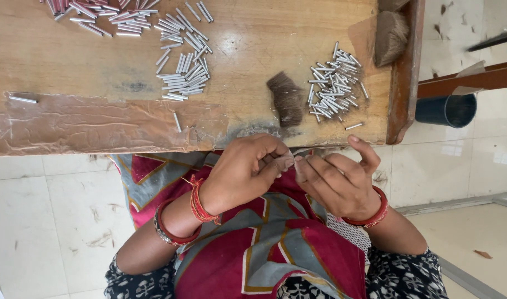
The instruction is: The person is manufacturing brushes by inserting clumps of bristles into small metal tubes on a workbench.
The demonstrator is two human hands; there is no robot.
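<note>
Pinching a small tube (292,160) in both grips, left hand (245,171), right hand (336,180), dark cup (446,109) contents unseen.

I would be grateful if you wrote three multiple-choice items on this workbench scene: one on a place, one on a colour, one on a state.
1. Where does the dark bristle tuft lie?
A. on the floor
B. on the wooden table, just left of a pile of small metal tubes
C. in the dark cup

2. What colour are the bangles on the wrists?
A. red
B. green
C. white

3. How are the left hand and right hand placed?
A. flat on the table
B. far apart
C. fingertips pinched together below the table edge

Answers: 1 B, the tuft sits on the wood by the right pile. 2 A, both wrists show red bands. 3 C, the fingertips meet over the lap.
</note>
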